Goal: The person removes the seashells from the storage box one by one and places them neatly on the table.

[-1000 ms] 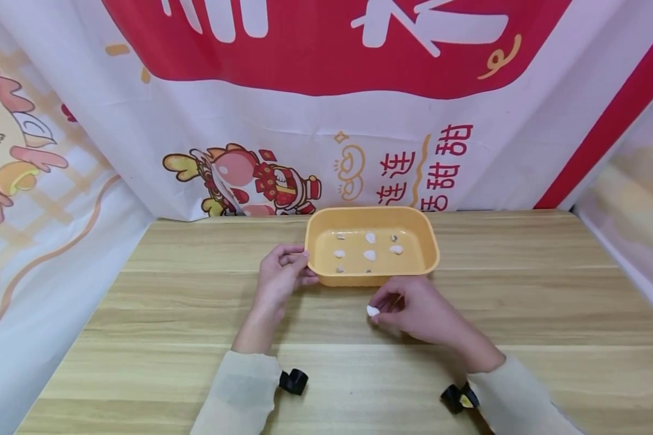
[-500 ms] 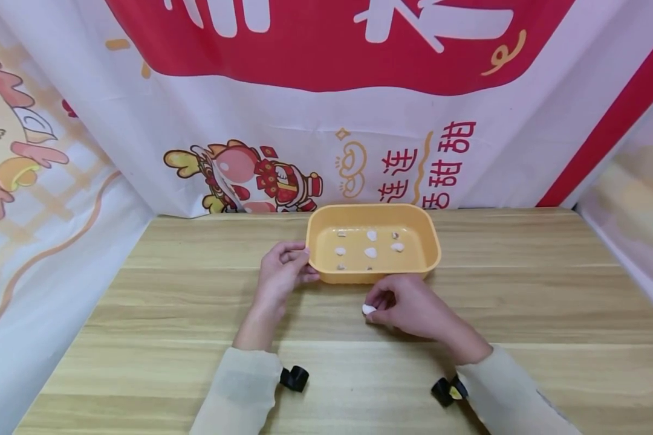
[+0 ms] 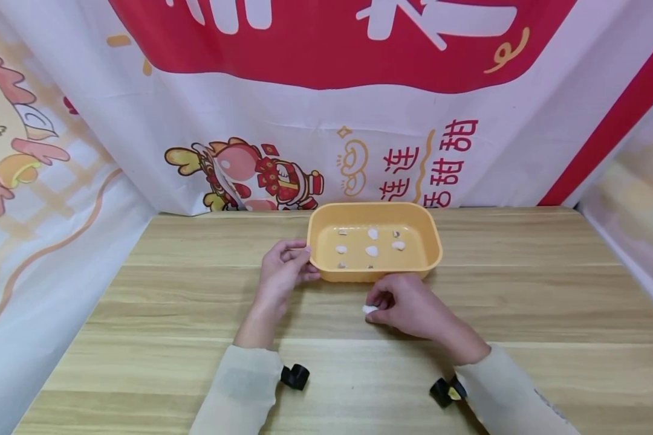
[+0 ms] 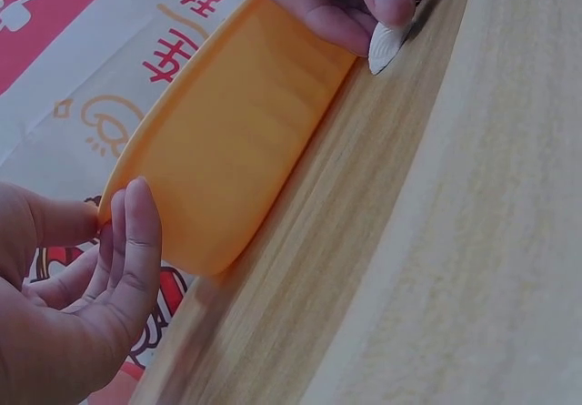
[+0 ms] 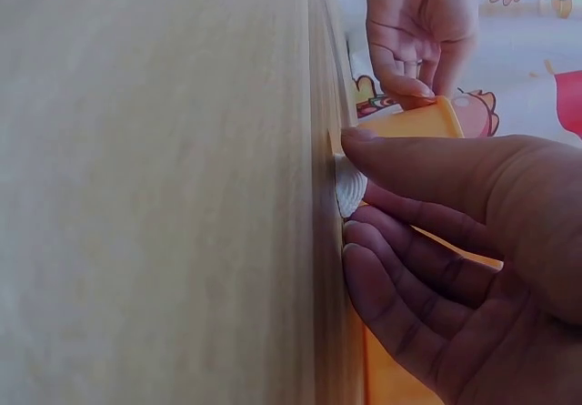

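A small white ridged seashell (image 5: 349,187) is pinched between the thumb and fingers of my right hand (image 3: 410,305), low at the wooden tabletop, just in front of a yellow-orange plastic tub. My left hand (image 3: 283,269) grips the rim of that tub (image 3: 435,248) at its left end, thumb and fingers on either side of the wall, as the left wrist view shows. Several small shells lie spread over the tub's floor, among them a white shell (image 3: 371,251) near the middle and another white shell (image 3: 398,246) to its right.
The wooden table (image 3: 196,314) ends at the back against a printed white and red cloth (image 3: 283,109). More cloth hangs at both sides. A black wrist camera (image 3: 295,377) sits at the left sleeve, and a second black camera (image 3: 442,393) at the right sleeve.
My right hand has shifted slightly left with the seashell, and its tilt has changed a little. The left hand stays on the tub's rim. The head view has drifted slightly.
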Motion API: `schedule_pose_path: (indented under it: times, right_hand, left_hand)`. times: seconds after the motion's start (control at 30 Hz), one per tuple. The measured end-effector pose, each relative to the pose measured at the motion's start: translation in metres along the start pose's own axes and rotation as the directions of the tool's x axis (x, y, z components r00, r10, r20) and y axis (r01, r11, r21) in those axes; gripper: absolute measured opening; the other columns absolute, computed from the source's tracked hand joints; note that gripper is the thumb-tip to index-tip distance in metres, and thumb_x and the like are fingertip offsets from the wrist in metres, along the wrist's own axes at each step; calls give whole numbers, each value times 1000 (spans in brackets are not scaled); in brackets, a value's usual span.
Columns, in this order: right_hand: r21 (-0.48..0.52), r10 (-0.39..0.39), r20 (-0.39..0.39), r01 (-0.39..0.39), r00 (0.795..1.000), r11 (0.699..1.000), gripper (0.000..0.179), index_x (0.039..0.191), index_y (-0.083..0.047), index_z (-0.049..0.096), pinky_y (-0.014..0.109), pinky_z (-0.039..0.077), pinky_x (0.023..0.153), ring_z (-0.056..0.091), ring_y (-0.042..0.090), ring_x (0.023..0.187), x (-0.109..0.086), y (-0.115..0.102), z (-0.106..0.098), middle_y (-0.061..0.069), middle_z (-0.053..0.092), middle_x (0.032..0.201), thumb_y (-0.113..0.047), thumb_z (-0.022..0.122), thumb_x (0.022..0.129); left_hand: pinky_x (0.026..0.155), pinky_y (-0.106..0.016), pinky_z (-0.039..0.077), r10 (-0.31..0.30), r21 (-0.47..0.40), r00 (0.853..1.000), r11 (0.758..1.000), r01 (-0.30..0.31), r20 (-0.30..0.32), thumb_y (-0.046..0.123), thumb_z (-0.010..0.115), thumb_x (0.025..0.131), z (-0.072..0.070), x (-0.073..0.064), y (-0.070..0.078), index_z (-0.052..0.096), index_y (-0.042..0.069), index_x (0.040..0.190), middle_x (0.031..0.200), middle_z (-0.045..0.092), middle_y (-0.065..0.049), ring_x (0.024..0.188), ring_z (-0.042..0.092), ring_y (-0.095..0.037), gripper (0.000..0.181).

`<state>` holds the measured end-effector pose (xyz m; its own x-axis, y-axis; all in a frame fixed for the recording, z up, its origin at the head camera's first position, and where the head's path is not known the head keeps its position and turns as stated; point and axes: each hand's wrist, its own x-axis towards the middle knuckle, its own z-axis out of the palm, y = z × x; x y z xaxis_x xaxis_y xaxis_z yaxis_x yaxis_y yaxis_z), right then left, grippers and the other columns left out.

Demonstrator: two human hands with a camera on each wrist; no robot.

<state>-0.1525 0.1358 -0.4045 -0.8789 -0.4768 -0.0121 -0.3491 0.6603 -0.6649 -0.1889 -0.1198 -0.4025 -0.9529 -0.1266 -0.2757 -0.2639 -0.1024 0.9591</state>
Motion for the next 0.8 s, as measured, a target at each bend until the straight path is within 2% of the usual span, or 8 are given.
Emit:
schedule_pose_path:
  times: [0.27, 0.47, 0.8]
  right_hand:
    - [-16, -22, -4, 22, 1000, 1000, 17, 94, -15, 79, 19, 58, 70, 63, 5, 78, 0, 2, -2, -7, 73, 85, -13, 93, 85]
    - [-9, -28, -6, 28, 1000, 1000, 17, 93, -16, 79, 19, 57, 69, 63, 4, 77, -1, 3, -1, -8, 73, 84, -14, 94, 84]
    - [-15, -5, 4, 5, 1000, 1000, 18, 93, -16, 79, 20, 57, 71, 65, 8, 79, -3, 1, -2, -8, 73, 84, -15, 94, 84]
  left_hand:
    - [81, -32, 71, -12, 15, 1000, 1000, 12, 4, 16, 66, 108, 1, -1, 3, 62, 9, 136, 125, 71, -22, 83, 73, -18, 28]
    - [81, -33, 71, -13, 17, 1000, 1000, 13, 9, 16, 66, 109, 1, -1, 3, 61, 8, 138, 125, 70, -23, 84, 73, -18, 31]
    - [82, -33, 71, -8, 8, 1000, 1000, 8, 3, 15, 66, 108, 1, -2, 2, 61, 8, 136, 126, 69, -24, 83, 74, -19, 29]
